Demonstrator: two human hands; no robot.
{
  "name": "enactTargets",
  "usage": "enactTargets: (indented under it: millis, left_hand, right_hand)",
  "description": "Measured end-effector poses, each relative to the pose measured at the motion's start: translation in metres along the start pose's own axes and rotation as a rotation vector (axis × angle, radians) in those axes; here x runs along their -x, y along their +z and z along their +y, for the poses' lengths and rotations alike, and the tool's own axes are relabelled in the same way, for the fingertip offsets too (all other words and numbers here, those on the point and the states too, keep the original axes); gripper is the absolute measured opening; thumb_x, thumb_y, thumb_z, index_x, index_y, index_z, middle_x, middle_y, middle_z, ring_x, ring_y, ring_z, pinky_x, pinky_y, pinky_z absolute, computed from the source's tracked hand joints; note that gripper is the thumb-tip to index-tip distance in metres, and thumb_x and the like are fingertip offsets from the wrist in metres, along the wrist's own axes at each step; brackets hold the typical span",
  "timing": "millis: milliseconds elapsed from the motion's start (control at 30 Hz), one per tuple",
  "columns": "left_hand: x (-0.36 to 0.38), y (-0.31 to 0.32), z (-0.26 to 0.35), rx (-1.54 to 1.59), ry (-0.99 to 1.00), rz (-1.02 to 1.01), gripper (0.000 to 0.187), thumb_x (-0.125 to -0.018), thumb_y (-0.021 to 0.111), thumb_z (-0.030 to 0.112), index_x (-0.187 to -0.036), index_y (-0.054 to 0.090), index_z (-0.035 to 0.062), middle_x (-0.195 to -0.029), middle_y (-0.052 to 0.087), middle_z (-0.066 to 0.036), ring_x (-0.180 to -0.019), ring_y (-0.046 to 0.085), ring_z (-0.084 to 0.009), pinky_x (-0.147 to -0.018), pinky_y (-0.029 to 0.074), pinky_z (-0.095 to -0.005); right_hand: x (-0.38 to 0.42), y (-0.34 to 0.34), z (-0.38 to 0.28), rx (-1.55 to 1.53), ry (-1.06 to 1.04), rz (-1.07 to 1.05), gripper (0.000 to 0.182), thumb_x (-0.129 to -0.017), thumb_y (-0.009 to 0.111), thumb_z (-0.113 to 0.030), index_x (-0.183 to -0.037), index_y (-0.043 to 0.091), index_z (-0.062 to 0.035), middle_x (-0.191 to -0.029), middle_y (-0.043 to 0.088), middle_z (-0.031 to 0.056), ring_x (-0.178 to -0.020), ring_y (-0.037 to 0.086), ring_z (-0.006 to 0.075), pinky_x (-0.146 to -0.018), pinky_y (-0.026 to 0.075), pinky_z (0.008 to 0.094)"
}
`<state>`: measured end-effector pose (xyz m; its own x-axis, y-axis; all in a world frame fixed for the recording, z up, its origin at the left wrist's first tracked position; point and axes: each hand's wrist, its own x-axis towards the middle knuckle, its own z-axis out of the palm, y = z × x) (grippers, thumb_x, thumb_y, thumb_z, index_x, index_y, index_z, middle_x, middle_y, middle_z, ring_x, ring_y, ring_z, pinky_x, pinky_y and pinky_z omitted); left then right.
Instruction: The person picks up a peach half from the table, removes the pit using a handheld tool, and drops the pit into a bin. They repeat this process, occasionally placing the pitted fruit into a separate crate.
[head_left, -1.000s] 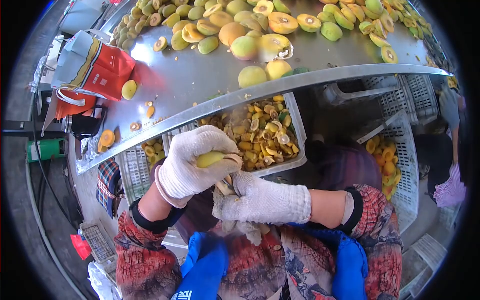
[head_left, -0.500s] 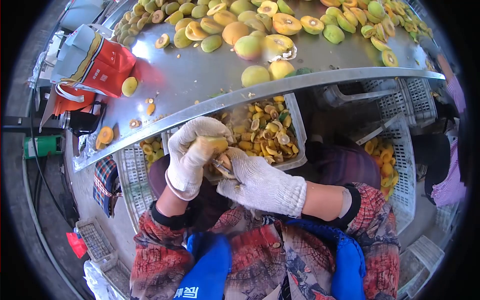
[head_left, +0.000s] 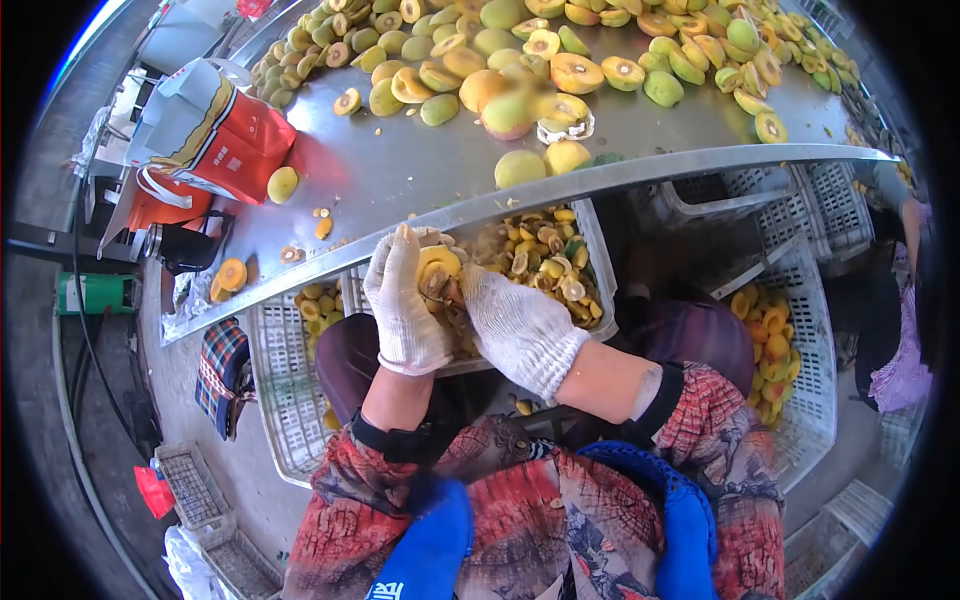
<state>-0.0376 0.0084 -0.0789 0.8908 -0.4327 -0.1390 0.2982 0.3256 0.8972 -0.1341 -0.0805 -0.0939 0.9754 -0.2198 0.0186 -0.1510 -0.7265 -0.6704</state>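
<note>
My left hand [head_left: 405,310], in a white knit glove, is closed around a cut yellow peach [head_left: 440,265], its cut face turned towards my right hand. A brown pit area [head_left: 434,284] shows in the flesh. My right hand [head_left: 520,330], gloved too, is closed with its fingertips against the fruit. Its fingers hide most of what they hold; a small metal tool shows there in the earlier view. Under both hands stands a pale crate [head_left: 600,270] holding pits and yellow fruit scraps [head_left: 545,255].
A metal table [head_left: 400,160] carries many whole and halved peaches [head_left: 575,73]. On its left stand a red bag [head_left: 235,140] and a dark flask [head_left: 185,245]. White crates [head_left: 285,385] flank my legs, the right one holding peach halves [head_left: 770,345]. Another person's sleeve [head_left: 900,350] is at far right.
Both hands have moved up, closer to the table edge. The peach has turned so its cut face and pit show more. The metal tool is now mostly hidden. The view has shifted slightly.
</note>
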Motion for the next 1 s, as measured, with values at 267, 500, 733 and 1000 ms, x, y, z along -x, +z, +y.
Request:
enactTargets:
  millis: [267,500,733,1000]
  left_hand:
    - [-0.006,0.004,-0.005,0.156,-0.077,0.136,0.025,-0.092,0.061,0.029,-0.093,0.06,0.0037,-0.083,0.064,-0.011,-0.072,0.062,-0.0218,-0.065,0.052,-0.0329]
    - [-0.009,0.007,-0.007,0.354,-0.336,0.255,0.035,-0.088,0.062,0.04,-0.092,0.058,0.0053,-0.083,0.063,-0.012,-0.077,0.063,-0.0262,-0.073,0.053,-0.0393]
    - [-0.008,-0.004,-0.003,0.152,-0.305,0.2,0.036,-0.088,0.063,0.042,-0.094,0.059,0.0066,-0.085,0.063,-0.009,-0.077,0.064,-0.0227,-0.073,0.053,-0.0356]
    - [-0.005,-0.036,0.049,0.265,-0.159,-0.002,0.06,-0.091,0.05,0.055,-0.1,0.058,-0.0035,-0.086,0.063,-0.017,-0.077,0.064,-0.0329,-0.074,0.055,-0.043]
  right_hand:
    - [-0.006,0.002,0.002,0.184,-0.021,0.146,0.017,-0.09,0.049,-0.019,-0.098,0.056,-0.0056,-0.081,0.065,0.0152,-0.07,0.068,0.0323,-0.053,0.053,0.0439]
    - [-0.01,-0.001,0.005,0.382,-0.105,0.267,0.012,-0.083,0.055,-0.018,-0.09,0.06,-0.0096,-0.071,0.061,0.0101,-0.06,0.066,0.0256,-0.046,0.051,0.0374]
    - [-0.022,-0.025,0.012,0.64,-0.4,0.387,0.01,-0.082,0.057,-0.022,-0.085,0.058,-0.0128,-0.068,0.058,0.0055,-0.056,0.062,0.0199,-0.042,0.049,0.0344]
    - [-0.012,-0.034,-0.001,0.65,-0.297,0.355,0.014,-0.081,0.059,-0.02,-0.092,0.057,-0.0107,-0.063,0.054,0.0044,-0.051,0.06,0.0188,-0.04,0.046,0.0341]
